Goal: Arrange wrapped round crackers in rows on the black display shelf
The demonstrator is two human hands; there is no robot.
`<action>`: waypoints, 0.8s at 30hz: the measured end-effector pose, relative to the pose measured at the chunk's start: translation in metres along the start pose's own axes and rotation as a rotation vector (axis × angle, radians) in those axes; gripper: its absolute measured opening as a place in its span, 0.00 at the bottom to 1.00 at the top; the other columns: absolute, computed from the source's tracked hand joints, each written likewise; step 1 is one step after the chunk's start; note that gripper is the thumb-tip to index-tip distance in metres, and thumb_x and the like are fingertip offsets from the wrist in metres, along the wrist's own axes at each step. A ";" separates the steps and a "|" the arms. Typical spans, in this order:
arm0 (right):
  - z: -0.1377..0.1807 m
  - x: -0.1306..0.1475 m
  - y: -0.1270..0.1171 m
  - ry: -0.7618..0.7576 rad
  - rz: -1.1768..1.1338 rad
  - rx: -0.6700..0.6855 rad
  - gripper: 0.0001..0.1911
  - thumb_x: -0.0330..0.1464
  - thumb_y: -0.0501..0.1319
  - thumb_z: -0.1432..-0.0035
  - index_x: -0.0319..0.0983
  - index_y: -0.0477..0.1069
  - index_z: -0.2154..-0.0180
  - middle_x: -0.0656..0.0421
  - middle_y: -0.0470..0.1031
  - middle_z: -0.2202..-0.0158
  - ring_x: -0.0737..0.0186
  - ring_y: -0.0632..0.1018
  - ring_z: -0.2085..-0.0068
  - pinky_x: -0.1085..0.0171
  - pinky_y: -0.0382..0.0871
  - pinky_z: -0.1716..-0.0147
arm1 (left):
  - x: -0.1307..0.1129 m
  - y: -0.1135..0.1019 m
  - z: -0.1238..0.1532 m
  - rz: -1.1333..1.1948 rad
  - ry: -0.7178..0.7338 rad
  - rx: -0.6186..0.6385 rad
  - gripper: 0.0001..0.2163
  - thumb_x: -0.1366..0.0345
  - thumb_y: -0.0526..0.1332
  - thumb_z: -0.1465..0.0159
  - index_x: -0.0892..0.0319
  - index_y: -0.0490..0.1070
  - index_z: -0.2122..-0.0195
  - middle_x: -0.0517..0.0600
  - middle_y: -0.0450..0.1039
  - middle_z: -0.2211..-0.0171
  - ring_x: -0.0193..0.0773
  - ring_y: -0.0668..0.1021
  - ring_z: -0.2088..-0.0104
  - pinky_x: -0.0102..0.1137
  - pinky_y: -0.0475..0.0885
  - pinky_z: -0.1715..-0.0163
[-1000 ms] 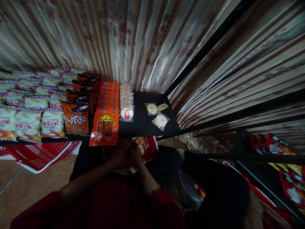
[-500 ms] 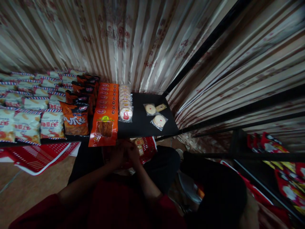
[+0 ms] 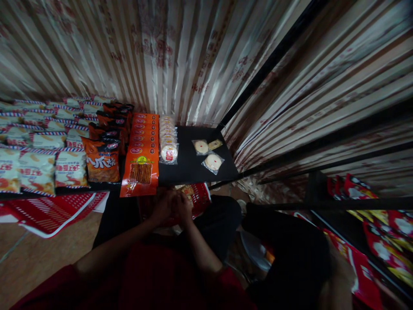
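Observation:
My left hand point(image 3: 164, 205) and my right hand point(image 3: 182, 208) are together in front of my lap, at the shelf's front edge. Their fingers are closed against each other; dim light hides whether anything is between them. Beneath them is a red basket point(image 3: 202, 199) with small wrapped snacks point(image 3: 188, 190) inside. Just above the hands, a row of orange snack packets point(image 3: 142, 150) lies on the black shelf point(image 3: 187, 170). Beside it runs a row of round wrapped crackers point(image 3: 169, 153). Farther right are two loose wrapped crackers point(image 3: 213, 162) and a small yellowish packet point(image 3: 215, 144).
Orange-and-black bags point(image 3: 102, 160) and several rows of pale chip bags point(image 3: 37, 170) fill the shelf's left. Another red basket point(image 3: 61, 211) is below. Black metal bars point(image 3: 258, 75) cross the right side. Another person's dark-trousered leg point(image 3: 287, 249) and a red packet point(image 3: 364, 275) are at right.
My hands stay together, shifting only slightly. The view has turned a little to the right. A red packet now shows at the lower right, near the other person.

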State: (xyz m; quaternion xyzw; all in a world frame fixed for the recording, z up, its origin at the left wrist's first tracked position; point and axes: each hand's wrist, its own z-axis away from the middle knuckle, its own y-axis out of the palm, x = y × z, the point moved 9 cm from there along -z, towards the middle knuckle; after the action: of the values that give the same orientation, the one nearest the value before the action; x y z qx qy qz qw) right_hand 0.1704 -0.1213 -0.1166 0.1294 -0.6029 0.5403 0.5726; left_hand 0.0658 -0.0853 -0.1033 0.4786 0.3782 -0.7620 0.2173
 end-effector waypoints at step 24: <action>0.008 0.000 -0.042 0.114 -0.543 -0.113 0.26 0.42 0.62 0.54 0.37 0.66 0.53 0.55 0.77 0.63 0.61 0.78 0.65 0.64 0.72 0.64 | -0.026 -0.013 0.005 0.241 -0.134 -0.089 0.09 0.68 0.52 0.42 0.61 0.68 0.63 0.51 0.76 0.62 0.39 0.75 0.61 0.34 0.70 0.57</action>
State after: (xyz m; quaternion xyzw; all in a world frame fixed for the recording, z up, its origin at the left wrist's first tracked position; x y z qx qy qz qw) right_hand 0.1980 -0.1440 -0.0937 0.2234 -0.5421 0.3391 0.7357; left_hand 0.0655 -0.0815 -0.0741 0.4584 0.3359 -0.7433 0.3529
